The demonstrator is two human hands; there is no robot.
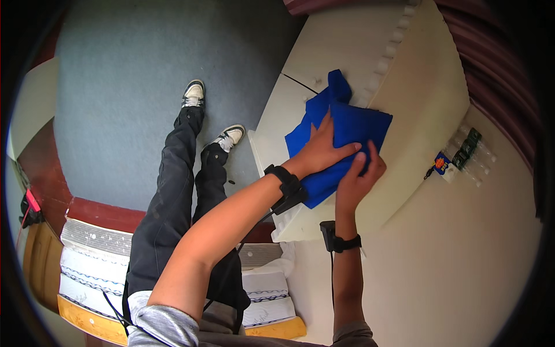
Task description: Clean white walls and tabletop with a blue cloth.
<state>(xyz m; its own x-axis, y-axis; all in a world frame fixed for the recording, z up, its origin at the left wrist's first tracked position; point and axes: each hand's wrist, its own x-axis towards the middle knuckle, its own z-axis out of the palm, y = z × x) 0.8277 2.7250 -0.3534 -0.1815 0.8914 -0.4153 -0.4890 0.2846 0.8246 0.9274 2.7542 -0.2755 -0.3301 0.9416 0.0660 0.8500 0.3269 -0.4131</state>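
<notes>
A blue cloth [357, 126], loosely folded and creased, lies bunched over a cream-white cabinet [342, 43] with small knobs and a scalloped trim. My left hand [323, 145] is on the cloth, its thumb across a folded flap and its fingers spread, partly hidden by the fabric. Close beside it, my right hand [362, 175] pinches the cloth near its right side, thumb and forefinger against the fabric. The two thumbs almost meet. Each wrist wears a black strap with a small device and a cable.
Clear plastic bottles [472, 149] with dark labels stand to the right, near a small blue packet [442, 164]. A purple-red curtain [490, 56] hangs along the far right. Below are seats with white patterned covers [93, 271]. My shoes [194, 93] rest on the grey floor [130, 108].
</notes>
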